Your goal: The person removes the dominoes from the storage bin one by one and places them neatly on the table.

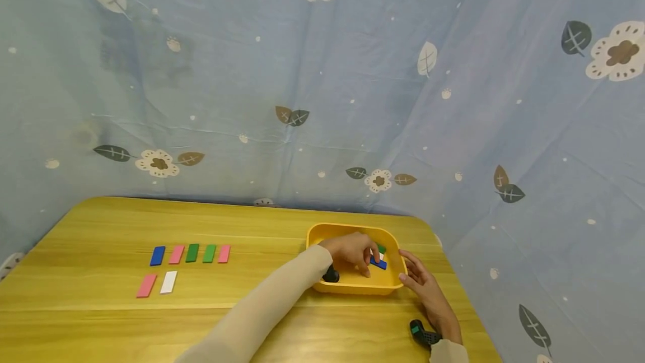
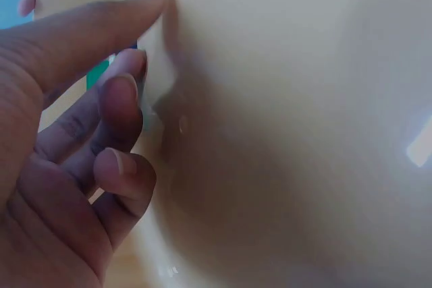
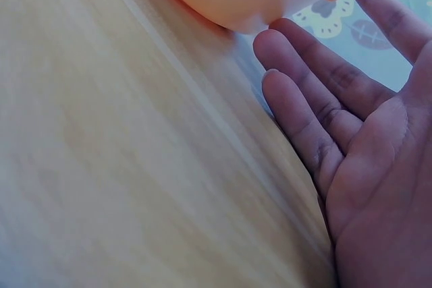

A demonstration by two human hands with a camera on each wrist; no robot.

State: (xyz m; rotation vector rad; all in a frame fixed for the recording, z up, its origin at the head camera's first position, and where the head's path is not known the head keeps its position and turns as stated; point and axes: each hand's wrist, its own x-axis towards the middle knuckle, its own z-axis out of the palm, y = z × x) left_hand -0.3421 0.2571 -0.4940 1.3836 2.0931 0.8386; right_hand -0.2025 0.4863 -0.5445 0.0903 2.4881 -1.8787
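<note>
In the head view a yellow plastic box (image 1: 353,290) stands on the right part of the table. My left hand (image 1: 355,249) reaches down into it, with bent, spread fingers beside a blue tile (image 1: 379,264). Whether a fingertip touches that tile is hard to tell. A green tile (image 1: 382,249) and a white tile (image 1: 381,256) lie partly hidden behind the fingers. The left wrist view shows loosely curled fingers and no held tile. At the box's right end, my right hand (image 1: 428,290) rests its extended fingers and thumb against the wall and rim.
On the left of the wooden table (image 1: 242,290), several tiles form a back row from a blue tile (image 1: 157,255) to a pink tile (image 1: 224,254). Nearer lie another pink tile (image 1: 146,285) and a white tile (image 1: 168,282). A patterned curtain (image 1: 242,83) hangs behind.
</note>
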